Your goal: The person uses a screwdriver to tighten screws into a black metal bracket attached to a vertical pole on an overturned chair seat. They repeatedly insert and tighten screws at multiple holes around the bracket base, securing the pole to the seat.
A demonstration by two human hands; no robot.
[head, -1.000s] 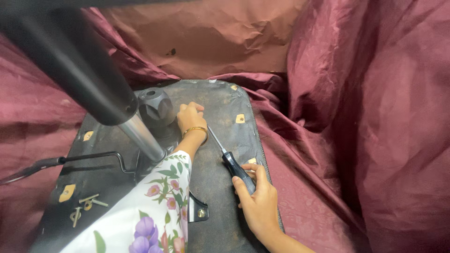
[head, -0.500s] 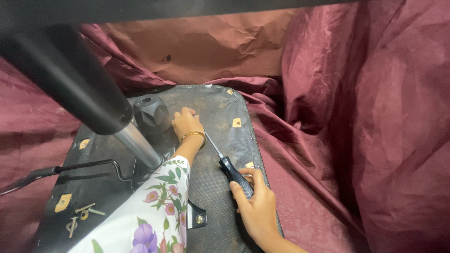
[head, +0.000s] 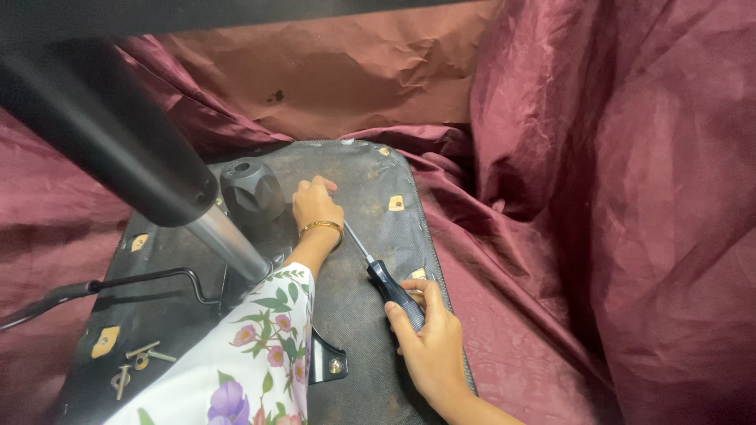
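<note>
An upturned chair seat (head: 370,181) with a dark fabric underside lies on maroon cloth. My right hand (head: 429,346) grips the black handle of a screwdriver (head: 386,282) whose thin shaft runs up-left toward my left hand. My left hand (head: 315,206), with a gold bangle and a floral sleeve, presses fingers down on the seat next to a black knob (head: 250,189); the screwdriver tip is hidden under it. A black and chrome gas-lift column (head: 150,177) rises from the seat mechanism toward me.
Several loose screws (head: 134,364) lie on the seat's near left corner. A black lever (head: 118,283) sticks out to the left. A black bracket (head: 327,360) sits by my sleeve. Yellow pads (head: 396,203) mark screw holes. Maroon cloth (head: 614,197) surrounds everything; brown paper (head: 339,71) lies behind.
The view has drifted slightly. My left hand stays by the knob and my right hand keeps the screwdriver at about the same angle.
</note>
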